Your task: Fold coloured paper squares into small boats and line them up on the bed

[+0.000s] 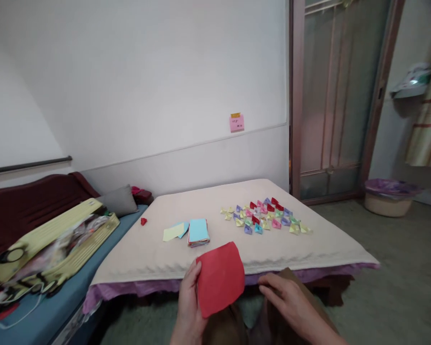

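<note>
My left hand grips the left edge of a red paper sheet and holds it up in front of the low table's near edge. My right hand lies just right of the sheet, fingers curled loosely, holding nothing that I can see. On the table a stack of coloured paper squares with a light blue top lies beside a loose yellow sheet. Further right is a cluster of several small folded paper pieces in many colours. A single red folded piece sits apart on the left.
A cream cloth covers the table, with a purple frill along its front. On the left, a blue mattress carries a yellow plastic bag, a maroon blanket and a grey cushion. A pink sticky note hangs on the wall. A basket stands by the door.
</note>
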Demonstrator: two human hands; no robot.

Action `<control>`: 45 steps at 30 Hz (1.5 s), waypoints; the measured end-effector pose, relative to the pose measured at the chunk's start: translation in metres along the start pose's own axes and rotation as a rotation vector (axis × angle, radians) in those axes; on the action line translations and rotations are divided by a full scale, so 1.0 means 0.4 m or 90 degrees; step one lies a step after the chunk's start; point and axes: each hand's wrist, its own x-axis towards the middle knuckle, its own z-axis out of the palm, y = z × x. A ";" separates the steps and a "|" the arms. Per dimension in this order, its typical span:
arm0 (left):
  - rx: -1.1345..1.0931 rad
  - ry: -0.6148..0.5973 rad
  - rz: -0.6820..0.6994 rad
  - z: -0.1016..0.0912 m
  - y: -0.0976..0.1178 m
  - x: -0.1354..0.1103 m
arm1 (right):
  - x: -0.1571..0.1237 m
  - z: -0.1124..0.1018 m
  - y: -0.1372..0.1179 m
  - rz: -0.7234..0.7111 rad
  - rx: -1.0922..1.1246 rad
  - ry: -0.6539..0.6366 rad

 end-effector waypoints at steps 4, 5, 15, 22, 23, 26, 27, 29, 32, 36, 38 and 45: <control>0.110 -0.070 0.060 0.019 -0.004 -0.102 | -0.069 -0.045 -0.154 -0.030 0.149 0.018; 0.153 -0.108 0.056 0.023 -0.002 -0.128 | -0.085 -0.053 -0.180 -0.038 0.167 0.024; 0.462 -0.332 -0.052 0.027 -0.004 -0.238 | -0.161 -0.047 -0.234 -0.029 0.184 -0.058; 0.313 -0.113 0.055 -0.033 -0.066 -0.218 | -0.163 -0.034 -0.146 0.086 0.435 0.044; 0.292 -0.089 0.044 -0.045 -0.077 -0.219 | -0.167 -0.036 -0.137 0.104 0.457 0.066; 0.240 -0.078 0.005 -0.059 -0.114 -0.235 | -0.190 -0.039 -0.128 0.139 0.506 0.125; 0.224 -0.084 -0.011 -0.055 -0.126 -0.245 | -0.199 -0.037 -0.130 0.145 0.515 0.136; 0.196 -0.064 -0.043 -0.038 -0.147 -0.266 | -0.216 -0.027 -0.139 0.156 0.517 0.141; 0.211 -0.026 -0.013 -0.016 -0.160 -0.288 | -0.234 -0.006 -0.151 0.176 0.504 0.141; 0.240 -0.040 0.020 -0.019 -0.151 -0.288 | -0.235 0.018 -0.151 0.177 0.522 0.169; 0.247 -0.041 0.040 -0.026 -0.144 -0.283 | -0.230 0.024 -0.145 0.172 0.547 0.183; 0.269 -0.072 0.057 -0.021 -0.127 -0.288 | -0.233 0.016 -0.146 0.196 0.711 0.091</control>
